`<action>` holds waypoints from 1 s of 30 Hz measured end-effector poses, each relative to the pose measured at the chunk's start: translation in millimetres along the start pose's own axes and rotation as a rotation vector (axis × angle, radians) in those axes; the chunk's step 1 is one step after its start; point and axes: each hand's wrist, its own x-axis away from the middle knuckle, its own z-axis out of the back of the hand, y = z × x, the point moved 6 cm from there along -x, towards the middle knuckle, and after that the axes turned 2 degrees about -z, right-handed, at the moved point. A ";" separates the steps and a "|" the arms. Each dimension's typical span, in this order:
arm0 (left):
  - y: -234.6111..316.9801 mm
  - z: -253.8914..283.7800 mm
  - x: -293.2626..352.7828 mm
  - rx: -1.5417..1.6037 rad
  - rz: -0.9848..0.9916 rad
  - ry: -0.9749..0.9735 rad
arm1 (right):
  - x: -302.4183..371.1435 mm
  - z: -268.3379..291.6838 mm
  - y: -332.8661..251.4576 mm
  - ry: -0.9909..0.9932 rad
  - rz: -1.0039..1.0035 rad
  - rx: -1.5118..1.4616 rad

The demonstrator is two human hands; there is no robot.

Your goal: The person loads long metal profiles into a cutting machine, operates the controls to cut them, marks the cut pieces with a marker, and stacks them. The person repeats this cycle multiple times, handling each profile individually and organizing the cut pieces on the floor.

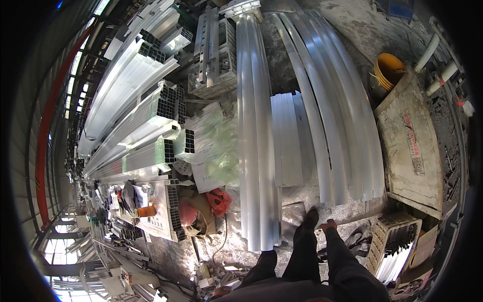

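While silver profiles [249, 151] span the workshop floor [347, 212]; left hand [221, 291]; right hand [329, 225]; fingers: cannot tell

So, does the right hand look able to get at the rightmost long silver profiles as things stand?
Probably yes: the right hand appears near the lower ends of the long silver profiles, with nothing visible blocking the way, though depth is hard to judge.

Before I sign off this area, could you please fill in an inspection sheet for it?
Surface: grey floor, stained in places.
Job's things: long silver profiles, laid side by side in two groups.
Clutter: pale scraps; crumpled red item.
Hands: left hand at the lower edge, right hand near some profile ends; grips unclear.
Cables: dark cord curving over the floor.
Surroundings: yellow bucket, pale board, crate holding white strips.
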 end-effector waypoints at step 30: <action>-574.5 332.2 351.9 1.214 -1.332 1.403 | 603.2 -299.4 -198.6 -0.097 0.911 0.200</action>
